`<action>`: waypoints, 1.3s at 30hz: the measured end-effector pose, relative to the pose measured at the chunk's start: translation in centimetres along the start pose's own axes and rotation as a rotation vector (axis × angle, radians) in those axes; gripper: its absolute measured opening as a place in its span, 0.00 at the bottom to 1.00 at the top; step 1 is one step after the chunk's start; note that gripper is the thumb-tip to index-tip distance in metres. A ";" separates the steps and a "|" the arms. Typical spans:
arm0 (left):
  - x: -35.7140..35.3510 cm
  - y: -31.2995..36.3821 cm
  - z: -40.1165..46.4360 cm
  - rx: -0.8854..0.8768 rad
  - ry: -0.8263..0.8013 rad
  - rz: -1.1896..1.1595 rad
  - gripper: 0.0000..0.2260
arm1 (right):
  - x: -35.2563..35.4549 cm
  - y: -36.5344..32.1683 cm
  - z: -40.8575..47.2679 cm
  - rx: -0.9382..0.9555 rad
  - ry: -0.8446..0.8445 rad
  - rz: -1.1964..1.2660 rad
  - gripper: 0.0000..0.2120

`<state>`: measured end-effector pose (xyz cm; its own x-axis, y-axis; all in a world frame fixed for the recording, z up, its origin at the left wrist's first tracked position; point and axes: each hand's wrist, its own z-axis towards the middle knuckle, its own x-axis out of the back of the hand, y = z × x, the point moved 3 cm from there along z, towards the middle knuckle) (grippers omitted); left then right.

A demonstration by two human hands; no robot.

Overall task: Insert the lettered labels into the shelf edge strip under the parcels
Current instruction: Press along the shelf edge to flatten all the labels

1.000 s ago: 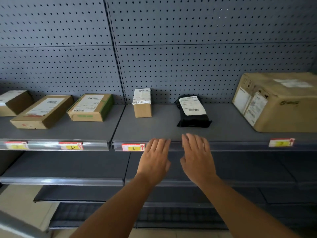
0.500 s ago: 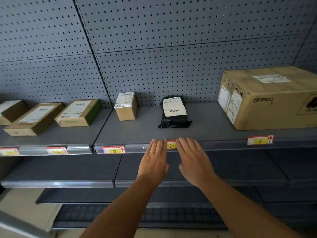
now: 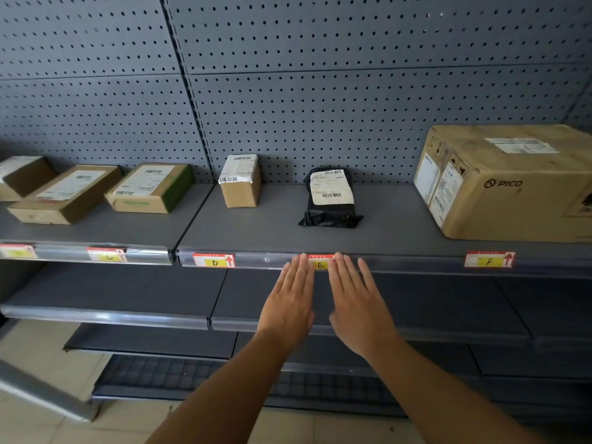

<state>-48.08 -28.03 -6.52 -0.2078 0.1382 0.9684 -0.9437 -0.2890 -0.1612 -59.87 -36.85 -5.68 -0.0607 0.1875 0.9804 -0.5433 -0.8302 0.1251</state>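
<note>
A clear edge strip (image 3: 266, 260) runs along the front of the grey shelf. In it sit red-and-yellow labels: C (image 3: 107, 255), D (image 3: 214, 261), E (image 3: 319, 263) and F (image 3: 488, 259). Label E shows between my two hands, below the black bagged parcel (image 3: 330, 198). My left hand (image 3: 290, 299) lies flat with fingertips on the strip just left of E. My right hand (image 3: 357, 302) lies flat with fingertips just right of E. Both hands hold nothing.
A small brown box (image 3: 240, 181) stands above D and a large PICO carton (image 3: 509, 181) above F. Three flat cartons (image 3: 150, 189) lie on the left shelf section. Lower grey shelves (image 3: 128, 302) jut out below; pegboard backs the shelving.
The hands have spread slightly apart, uncovering label E in the strip. The view has shifted right, so the shelf contents sit further left in the frame.
</note>
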 end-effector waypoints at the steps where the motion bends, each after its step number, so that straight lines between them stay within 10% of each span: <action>1: 0.0 0.0 0.1 -0.004 0.003 -0.002 0.36 | 0.1 0.0 -0.1 -0.001 -0.007 -0.007 0.46; 21: 1.9 -0.6 1.7 -0.027 0.084 -0.110 0.32 | 3.0 -0.3 2.6 0.029 0.117 0.172 0.28; 39: 1.5 1.1 1.8 0.059 0.088 -0.050 0.36 | 3.5 1.6 0.8 0.079 0.107 0.189 0.36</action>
<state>-48.97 -29.83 -4.92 -0.1853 0.2355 0.9540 -0.9371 -0.3347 -0.0994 -60.29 -37.98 -1.95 -0.2460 0.0755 0.9663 -0.4466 -0.8937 -0.0439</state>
